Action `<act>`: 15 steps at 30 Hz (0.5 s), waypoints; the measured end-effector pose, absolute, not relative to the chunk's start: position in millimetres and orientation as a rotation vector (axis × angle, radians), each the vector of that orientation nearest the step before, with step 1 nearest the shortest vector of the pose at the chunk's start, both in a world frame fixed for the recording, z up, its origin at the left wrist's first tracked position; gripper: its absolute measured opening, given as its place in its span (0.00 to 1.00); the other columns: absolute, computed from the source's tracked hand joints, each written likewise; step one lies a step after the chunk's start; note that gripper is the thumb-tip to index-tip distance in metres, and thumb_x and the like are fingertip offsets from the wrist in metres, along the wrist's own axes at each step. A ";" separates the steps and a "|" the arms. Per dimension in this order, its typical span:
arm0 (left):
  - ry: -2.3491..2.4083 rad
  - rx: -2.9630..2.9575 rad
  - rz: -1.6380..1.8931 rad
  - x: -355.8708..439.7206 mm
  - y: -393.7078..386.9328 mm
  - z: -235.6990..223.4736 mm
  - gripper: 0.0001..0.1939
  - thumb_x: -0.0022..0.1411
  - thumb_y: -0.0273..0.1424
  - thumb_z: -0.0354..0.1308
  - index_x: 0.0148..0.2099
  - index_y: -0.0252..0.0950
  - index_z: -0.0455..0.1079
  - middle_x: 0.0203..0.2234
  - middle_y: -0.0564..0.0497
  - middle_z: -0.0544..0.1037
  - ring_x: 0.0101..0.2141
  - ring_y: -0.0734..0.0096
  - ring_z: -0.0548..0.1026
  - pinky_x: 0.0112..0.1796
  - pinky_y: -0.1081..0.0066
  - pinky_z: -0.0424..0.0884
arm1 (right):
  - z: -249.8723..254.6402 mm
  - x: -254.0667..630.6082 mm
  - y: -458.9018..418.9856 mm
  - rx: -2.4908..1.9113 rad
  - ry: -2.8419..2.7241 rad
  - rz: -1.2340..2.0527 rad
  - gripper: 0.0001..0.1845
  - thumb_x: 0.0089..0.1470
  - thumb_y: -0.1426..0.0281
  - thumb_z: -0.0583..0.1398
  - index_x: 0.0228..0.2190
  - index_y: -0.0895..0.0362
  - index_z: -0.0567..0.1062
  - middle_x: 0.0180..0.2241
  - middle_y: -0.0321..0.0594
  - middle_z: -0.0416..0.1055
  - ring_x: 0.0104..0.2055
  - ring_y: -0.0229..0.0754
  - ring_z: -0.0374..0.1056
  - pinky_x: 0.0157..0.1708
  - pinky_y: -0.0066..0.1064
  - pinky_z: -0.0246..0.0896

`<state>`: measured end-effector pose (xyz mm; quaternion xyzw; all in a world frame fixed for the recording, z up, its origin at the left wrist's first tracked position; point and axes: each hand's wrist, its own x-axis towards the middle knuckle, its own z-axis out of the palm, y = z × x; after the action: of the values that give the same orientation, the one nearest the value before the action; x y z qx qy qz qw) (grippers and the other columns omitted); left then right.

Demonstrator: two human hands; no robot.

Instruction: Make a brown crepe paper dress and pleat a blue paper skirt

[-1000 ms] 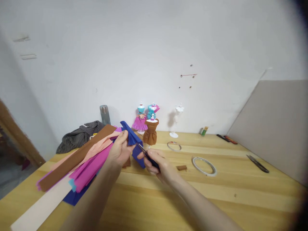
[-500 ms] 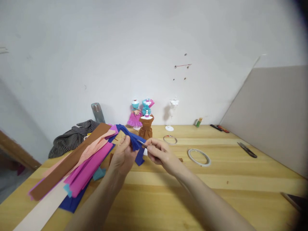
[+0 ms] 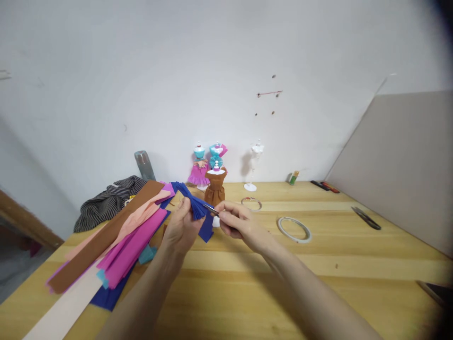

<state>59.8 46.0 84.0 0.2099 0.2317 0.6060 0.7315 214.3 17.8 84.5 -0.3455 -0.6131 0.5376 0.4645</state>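
Note:
My left hand (image 3: 183,225) is closed on a strip of blue crepe paper (image 3: 198,207), gathered into narrow folds that fan out past the fingertips. Pinched in my right hand (image 3: 238,223) is a pair of slim metal tweezers (image 3: 212,210), their tips touching the right edge of the folds. Just behind the hands stands a small mannequin in a brown crepe paper dress (image 3: 215,185). Another flat piece of blue paper (image 3: 205,230) shows below the folds. Whether the tweezer tips are pressed together on the paper is too small to tell.
Crepe paper strips, brown (image 3: 106,238), pink (image 3: 136,248) and white (image 3: 67,302), lie at left beside a striped cloth (image 3: 109,203) and a bottle (image 3: 144,165). Dressed mannequins (image 3: 199,172) and a bare white one (image 3: 257,151) stand behind. Rightward are a tape roll (image 3: 309,234) and scissors (image 3: 368,218).
The whole view has shifted very slightly. Both hands keep nearly the same pose, with the tweezers still at the edge of the blue folds.

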 end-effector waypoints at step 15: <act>0.525 1.044 1.010 14.7 49.0 115.5 0.02 0.49 0.25 0.61 0.28 0.30 0.72 0.20 0.47 0.74 0.22 0.70 0.72 0.24 0.74 0.67 | 111.8 241.5 8.2 -0.847 -1.754 1.170 0.16 0.49 0.58 0.59 0.29 0.59 0.74 0.16 0.29 0.54 0.18 0.30 0.46 0.17 0.25 0.40</act>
<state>14.7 49.0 115.5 0.4715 0.2372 0.4562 0.7165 241.5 8.2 111.8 -0.3383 -0.7001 0.4670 0.4211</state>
